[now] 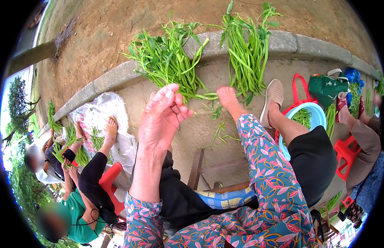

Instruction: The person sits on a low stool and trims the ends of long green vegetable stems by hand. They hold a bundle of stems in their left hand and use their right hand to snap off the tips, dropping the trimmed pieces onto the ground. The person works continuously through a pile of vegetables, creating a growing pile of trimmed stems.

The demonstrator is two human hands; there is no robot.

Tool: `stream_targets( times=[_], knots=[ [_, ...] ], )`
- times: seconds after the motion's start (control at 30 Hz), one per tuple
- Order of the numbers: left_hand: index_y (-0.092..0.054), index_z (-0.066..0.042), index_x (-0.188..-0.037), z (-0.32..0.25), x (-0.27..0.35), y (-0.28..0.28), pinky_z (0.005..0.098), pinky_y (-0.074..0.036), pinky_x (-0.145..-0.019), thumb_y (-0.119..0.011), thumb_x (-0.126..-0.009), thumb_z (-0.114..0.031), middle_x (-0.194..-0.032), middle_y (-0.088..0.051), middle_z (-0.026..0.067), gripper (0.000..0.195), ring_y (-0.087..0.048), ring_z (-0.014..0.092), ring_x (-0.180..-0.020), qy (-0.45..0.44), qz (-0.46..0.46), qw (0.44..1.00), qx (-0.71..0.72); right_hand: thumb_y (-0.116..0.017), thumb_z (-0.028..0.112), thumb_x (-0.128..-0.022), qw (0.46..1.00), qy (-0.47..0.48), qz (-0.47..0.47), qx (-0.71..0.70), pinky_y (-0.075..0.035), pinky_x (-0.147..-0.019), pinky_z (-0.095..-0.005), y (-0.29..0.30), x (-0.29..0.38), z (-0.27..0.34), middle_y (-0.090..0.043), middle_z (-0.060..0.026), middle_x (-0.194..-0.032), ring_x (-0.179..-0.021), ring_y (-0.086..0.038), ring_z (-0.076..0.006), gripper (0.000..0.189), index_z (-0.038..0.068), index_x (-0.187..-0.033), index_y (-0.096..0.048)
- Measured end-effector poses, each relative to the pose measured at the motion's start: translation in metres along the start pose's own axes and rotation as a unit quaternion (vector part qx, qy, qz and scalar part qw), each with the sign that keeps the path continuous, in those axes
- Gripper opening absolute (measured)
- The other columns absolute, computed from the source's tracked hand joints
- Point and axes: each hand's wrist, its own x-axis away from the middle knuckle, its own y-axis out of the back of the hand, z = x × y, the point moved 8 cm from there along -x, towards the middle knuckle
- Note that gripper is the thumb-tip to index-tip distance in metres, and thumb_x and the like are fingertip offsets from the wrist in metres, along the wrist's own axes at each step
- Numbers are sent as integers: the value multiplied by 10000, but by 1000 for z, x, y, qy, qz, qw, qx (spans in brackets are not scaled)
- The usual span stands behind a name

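My left hand (164, 119) is raised in front of me, palm turned inward, fingers loosely curled with nothing visible between them. Lower and farther out, my right hand (227, 97) is closed around the end of some green stems (207, 96), near the ground. Those stems reach toward a loose pile of leafy green vegetables (172, 62), probably water spinach, lying over the kerb to the left. A second bundle of the same greens (246, 59) leans on the kerb just beyond my right hand, its cut ends toward me.
A stone kerb (323, 48) curves along bare soil. Right of my shoe stands a light-blue basin (319, 116) of picked greens, by a green bag (325, 90) and a red stool (347, 156). At left, two seated people handle greens beside a white plastic sheet (108, 108). Scraps (221, 133) litter the paving.
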Motion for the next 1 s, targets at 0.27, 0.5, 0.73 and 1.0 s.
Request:
stream_targets(
  times=[0.27, 0.5, 0.73, 1.0],
  knots=[
    [-496, -41, -1074, -2, 2, -2, 345, -493, -733, -506, -847, -170, -824, -526, 33, 262, -545, 147, -740, -3, 4, 1000, -18, -558, 65, -653, 974, 98, -168, -119, -469, -692, -368, 39, 48, 7, -521, -142, -899, -787, -562, -277, 151, 46, -794, -609],
    [-511, -40, -1054, -3, -2, 1, 341, -492, -722, -540, -829, -166, -801, -534, 26, 260, -544, 137, -722, -4, -26, 999, -36, -620, 135, -702, 764, -24, -283, -580, -445, -485, -265, 125, 49, -74, -549, -21, -613, -518, -509, -118, 136, 40, -798, -634],
    [-543, -58, -989, 10, -9, 1, 305, -493, -658, -564, -821, -182, -754, -560, 8, 209, -557, 113, -648, 5, -26, 998, -56, -601, 173, -774, 569, -169, -425, -683, -351, -346, -207, 162, 80, -146, -528, -15, -568, -397, -424, -60, 161, 12, -769, -610],
    [-553, -58, -964, 19, -12, -6, 277, -487, -600, -547, -834, -190, -734, -560, -4, 186, -553, 94, -624, 12, -30, 996, -79, -570, 204, -810, 539, -139, -390, -733, -336, -333, -219, 209, 87, -150, -482, -12, -525, -372, -400, -76, 228, 4, -700, -562]
  ],
)
